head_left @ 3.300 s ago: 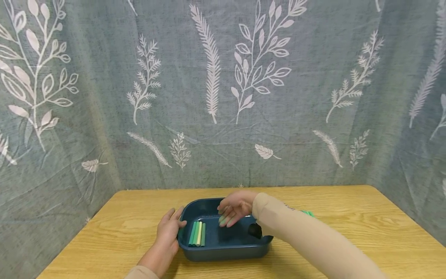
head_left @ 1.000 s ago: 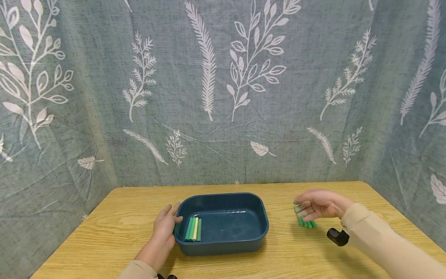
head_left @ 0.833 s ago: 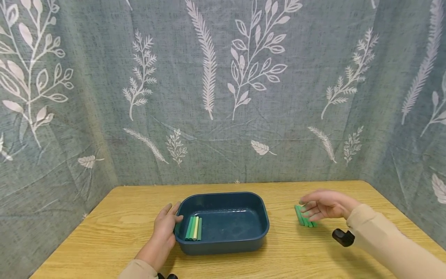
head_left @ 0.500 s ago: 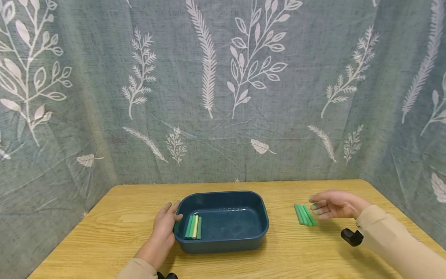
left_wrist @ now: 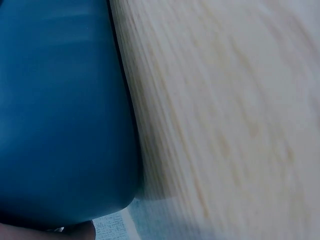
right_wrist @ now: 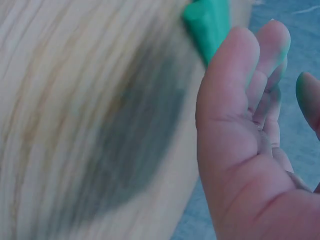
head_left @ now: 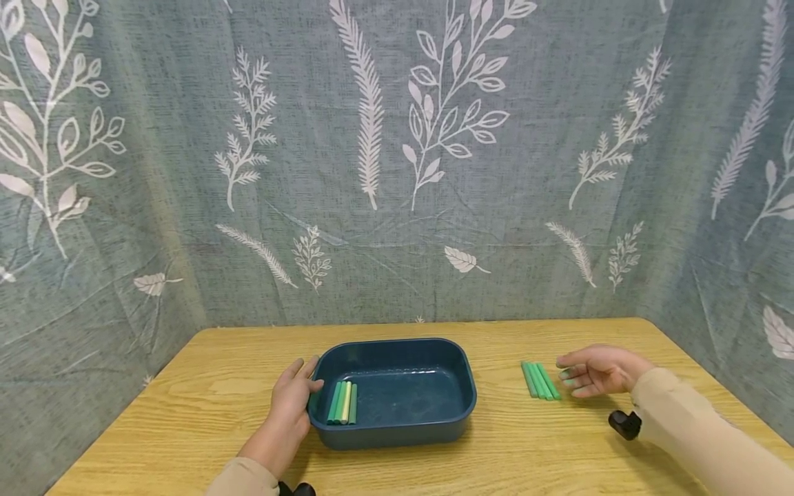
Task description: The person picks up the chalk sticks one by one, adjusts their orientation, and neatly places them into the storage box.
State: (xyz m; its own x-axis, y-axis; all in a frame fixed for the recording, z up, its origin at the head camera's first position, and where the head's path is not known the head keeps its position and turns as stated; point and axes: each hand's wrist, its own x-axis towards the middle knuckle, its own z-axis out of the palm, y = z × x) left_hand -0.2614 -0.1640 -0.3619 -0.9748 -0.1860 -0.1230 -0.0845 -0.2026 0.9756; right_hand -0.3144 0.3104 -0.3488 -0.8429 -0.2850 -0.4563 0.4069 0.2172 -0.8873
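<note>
Head view, left hand spread against blue tray, right hand relaxed beside green sticks

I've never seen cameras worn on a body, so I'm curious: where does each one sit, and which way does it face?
Head: on the person's head, facing forward and down over the table, blue tray, green sticks and patterned cloth; left hand, right hand and parts of the arms show.
Left wrist: facing the tray's outer wall and the tabletop; a sliver of hand, lower left.
Right wrist: looking along the right hand, with table and blurry green behind.
Shared: head and left wrist both show the tray.
</note>
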